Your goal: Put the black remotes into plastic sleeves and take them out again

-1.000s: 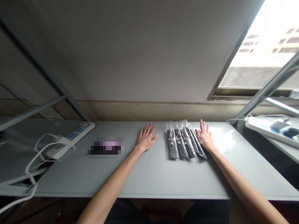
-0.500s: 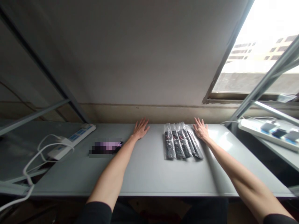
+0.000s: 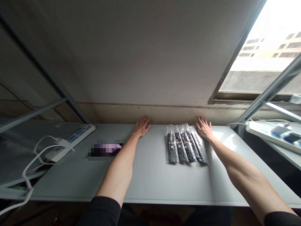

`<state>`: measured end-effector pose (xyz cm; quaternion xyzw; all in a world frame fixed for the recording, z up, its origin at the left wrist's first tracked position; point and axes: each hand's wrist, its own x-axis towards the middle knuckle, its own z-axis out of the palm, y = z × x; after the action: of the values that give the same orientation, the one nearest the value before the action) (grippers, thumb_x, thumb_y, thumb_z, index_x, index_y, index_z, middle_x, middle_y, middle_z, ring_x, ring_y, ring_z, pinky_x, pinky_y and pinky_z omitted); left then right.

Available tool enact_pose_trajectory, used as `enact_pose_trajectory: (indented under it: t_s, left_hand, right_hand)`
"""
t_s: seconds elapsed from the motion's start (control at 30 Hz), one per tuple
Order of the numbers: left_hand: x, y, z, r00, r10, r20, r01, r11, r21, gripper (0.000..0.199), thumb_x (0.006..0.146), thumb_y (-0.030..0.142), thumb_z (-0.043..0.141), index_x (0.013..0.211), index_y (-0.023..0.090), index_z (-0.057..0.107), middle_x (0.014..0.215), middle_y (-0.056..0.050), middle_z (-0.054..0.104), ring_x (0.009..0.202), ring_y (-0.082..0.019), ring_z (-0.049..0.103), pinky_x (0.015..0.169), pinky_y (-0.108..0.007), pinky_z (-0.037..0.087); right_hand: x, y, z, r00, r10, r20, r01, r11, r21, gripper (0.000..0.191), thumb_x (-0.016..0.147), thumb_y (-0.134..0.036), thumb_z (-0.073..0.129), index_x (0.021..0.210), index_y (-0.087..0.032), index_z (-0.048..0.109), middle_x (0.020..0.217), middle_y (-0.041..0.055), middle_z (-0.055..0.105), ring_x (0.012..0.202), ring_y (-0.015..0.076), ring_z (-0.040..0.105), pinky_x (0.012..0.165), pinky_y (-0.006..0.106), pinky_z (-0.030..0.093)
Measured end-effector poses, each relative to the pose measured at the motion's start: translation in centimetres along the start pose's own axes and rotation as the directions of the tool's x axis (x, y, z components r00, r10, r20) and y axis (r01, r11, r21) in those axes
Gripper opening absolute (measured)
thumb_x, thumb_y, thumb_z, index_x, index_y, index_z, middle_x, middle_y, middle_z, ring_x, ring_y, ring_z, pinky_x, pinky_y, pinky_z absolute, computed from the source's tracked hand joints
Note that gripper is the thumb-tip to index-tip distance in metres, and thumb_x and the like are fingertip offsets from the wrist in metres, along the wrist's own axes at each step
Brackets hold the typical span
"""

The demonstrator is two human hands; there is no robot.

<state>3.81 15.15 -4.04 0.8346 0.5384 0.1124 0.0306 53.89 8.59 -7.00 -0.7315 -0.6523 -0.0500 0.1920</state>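
My left hand (image 3: 141, 126) rests at the back edge of the grey table (image 3: 148, 179), fingers spread and nothing held. Over to the right, my right hand (image 3: 204, 128) is also spread at the back edge, beside a row of clear plastic packets (image 3: 181, 146). Each of these several packets holds a long dark item with a printed label; what kind of item cannot be made out. A phone-like dark object (image 3: 107, 150), blurred by pixels, lies left of my left forearm.
On the left is a white power strip (image 3: 72, 142) with a looping white cable (image 3: 30, 166). Another white power strip (image 3: 270, 131) with plugs stands at the right. Metal frame bars (image 3: 70, 105) rise at both sides, before a wall and a window (image 3: 254, 69).
The view has shifted slightly. Both hands stay spread at the table's back edge, and the packets lie as before.
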Motion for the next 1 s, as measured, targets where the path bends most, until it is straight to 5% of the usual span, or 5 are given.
enact_pose_trajectory:
  t_s: [1.0]
  left_hand:
    - [-0.19, -0.03, 0.32, 0.990, -0.109, -0.090, 0.102, 0.992, -0.075, 0.071, 0.111, 0.056, 0.029, 0.174, 0.027, 0.020, 0.181, -0.007, 0.020, 0.168, -0.030, 0.018, 0.135, -0.059, 0.019]
  right_hand:
    - [-0.68, -0.16, -0.28, 0.999, 0.029, 0.014, -0.029, 0.999, 0.033, 0.072, 0.110, -0.056, 0.028, 0.174, -0.023, 0.027, 0.179, 0.0093, 0.028, 0.166, 0.0363, 0.023, 0.129, 0.059, 0.033]
